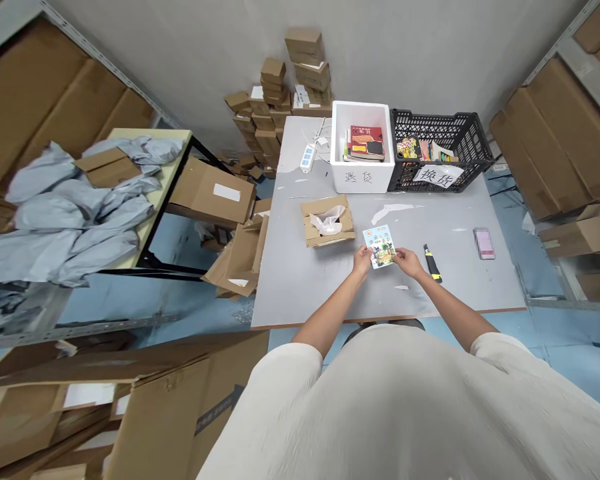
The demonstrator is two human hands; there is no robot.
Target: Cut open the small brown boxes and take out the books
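Observation:
Between my two hands is a thin book (380, 248) with a light blue, colourful illustrated cover, held above the grey table. My left hand (363, 261) pinches its lower left edge. On the opposite side, my right hand (407, 260) grips the right edge with thumb and fingers. Just beyond my left hand sits an opened cardboard box (310, 233) with crumpled white plastic wrap (329, 222) inside. A black and yellow utility knife (433, 264) lies to the right of my right hand.
At the table's (300, 287) back stand a white foam box (363, 179) and a black plastic crate (443, 175), both containing books. A power strip (308, 159) and a phone (484, 244) lie on the table. Grey parcels (55, 213) cover the left table; cartons (213, 190) fill the gap.

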